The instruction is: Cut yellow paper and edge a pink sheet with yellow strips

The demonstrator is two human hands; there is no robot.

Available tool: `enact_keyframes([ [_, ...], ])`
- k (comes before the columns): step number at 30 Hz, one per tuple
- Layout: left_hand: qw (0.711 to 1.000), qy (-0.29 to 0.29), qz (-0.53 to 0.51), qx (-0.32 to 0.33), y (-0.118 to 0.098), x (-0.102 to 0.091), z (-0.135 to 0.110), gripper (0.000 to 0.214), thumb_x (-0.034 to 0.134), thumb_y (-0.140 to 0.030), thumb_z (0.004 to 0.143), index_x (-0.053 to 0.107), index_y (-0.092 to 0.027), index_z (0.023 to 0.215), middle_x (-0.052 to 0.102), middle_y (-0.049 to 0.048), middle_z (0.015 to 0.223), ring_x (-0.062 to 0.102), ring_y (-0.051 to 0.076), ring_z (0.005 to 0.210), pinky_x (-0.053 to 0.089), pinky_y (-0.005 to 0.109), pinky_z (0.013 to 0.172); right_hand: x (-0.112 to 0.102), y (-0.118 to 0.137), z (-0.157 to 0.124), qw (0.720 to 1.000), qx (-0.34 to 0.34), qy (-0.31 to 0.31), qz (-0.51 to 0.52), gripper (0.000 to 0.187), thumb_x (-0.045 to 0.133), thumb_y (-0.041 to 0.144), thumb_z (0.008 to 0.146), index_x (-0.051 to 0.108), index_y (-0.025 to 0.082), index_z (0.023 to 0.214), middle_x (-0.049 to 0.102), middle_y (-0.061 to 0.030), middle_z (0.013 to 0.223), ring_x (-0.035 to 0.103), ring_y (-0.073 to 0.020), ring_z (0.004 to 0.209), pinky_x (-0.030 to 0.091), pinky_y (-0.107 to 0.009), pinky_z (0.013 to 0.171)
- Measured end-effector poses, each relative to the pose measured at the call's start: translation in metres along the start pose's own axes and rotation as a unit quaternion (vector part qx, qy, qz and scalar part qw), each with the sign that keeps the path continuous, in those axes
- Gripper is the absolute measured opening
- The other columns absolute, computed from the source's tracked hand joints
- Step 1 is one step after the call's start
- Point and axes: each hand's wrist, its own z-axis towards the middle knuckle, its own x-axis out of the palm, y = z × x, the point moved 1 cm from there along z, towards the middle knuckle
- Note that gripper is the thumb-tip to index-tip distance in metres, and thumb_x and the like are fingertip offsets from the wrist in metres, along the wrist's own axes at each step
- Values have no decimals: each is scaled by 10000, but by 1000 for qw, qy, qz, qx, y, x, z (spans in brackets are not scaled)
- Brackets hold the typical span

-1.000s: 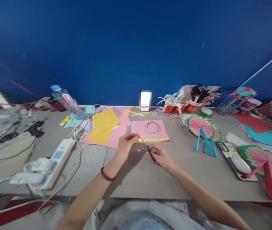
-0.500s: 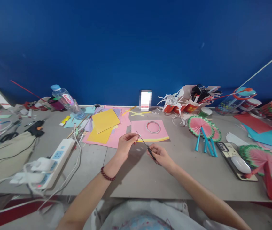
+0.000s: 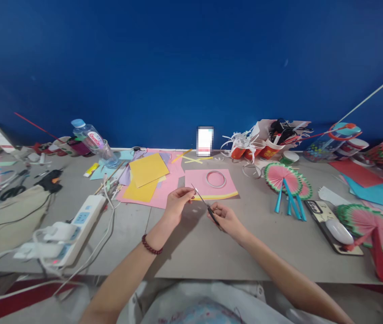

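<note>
My right hand (image 3: 224,217) is closed on a pair of scissors (image 3: 210,210) with dark handles, their thin metal blades pointing up and left. The blade tips reach the fingertips of my left hand (image 3: 178,201), which is pinched on the end of a narrow yellow paper strip (image 3: 221,196). That strip curves to the right over the lower edge of a pink paper sheet (image 3: 196,177). On the sheet lies a round coil of pale wire or tape (image 3: 216,179). Whether the blades are apart is too small to make out.
Yellow paper (image 3: 149,170) lies on larger pink paper at left, near a tilted plastic bottle (image 3: 95,141). A power strip (image 3: 81,229) with cords is beside my left arm. Watermelon-patterned paper fans (image 3: 283,180) and a phone under a white mouse (image 3: 339,231) lie right.
Both hands, the scissors and the yellow strip keep nearly the same place. At the far left, another person's hand has shifted slightly.
</note>
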Motion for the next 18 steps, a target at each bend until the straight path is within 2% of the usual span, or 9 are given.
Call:
enact_keyframes([
  [6,1000,5,-9,-7,0,-1,0,223,810,-287,524,721,-162,687,673,28,689,554,104,601,419,224,562,0,-4,2,1000,10,3,-1,412,685,551,673,471,208,750,434,103,475,267,-30,356,189,-177,348],
  [14,999,23,-30,-13,-1,1,-1,246,804,-293,536,684,-149,697,615,-6,630,511,85,564,418,229,577,-2,-4,3,999,16,-19,36,392,645,547,697,460,219,806,431,104,534,232,-29,370,138,-167,347],
  [16,999,26,-38,-10,-3,1,-1,248,792,-300,559,660,-154,711,600,-11,660,515,86,588,426,222,585,-6,-4,4,999,-3,-26,24,371,626,538,718,460,218,809,438,95,548,244,-35,383,163,-173,361],
  [18,999,22,-42,0,-4,0,-1,250,766,-313,598,637,-168,755,594,-7,727,540,100,656,439,216,603,-8,-5,5,998,-50,-41,-10,335,634,494,721,470,212,796,478,68,586,336,-53,434,251,-181,406],
])
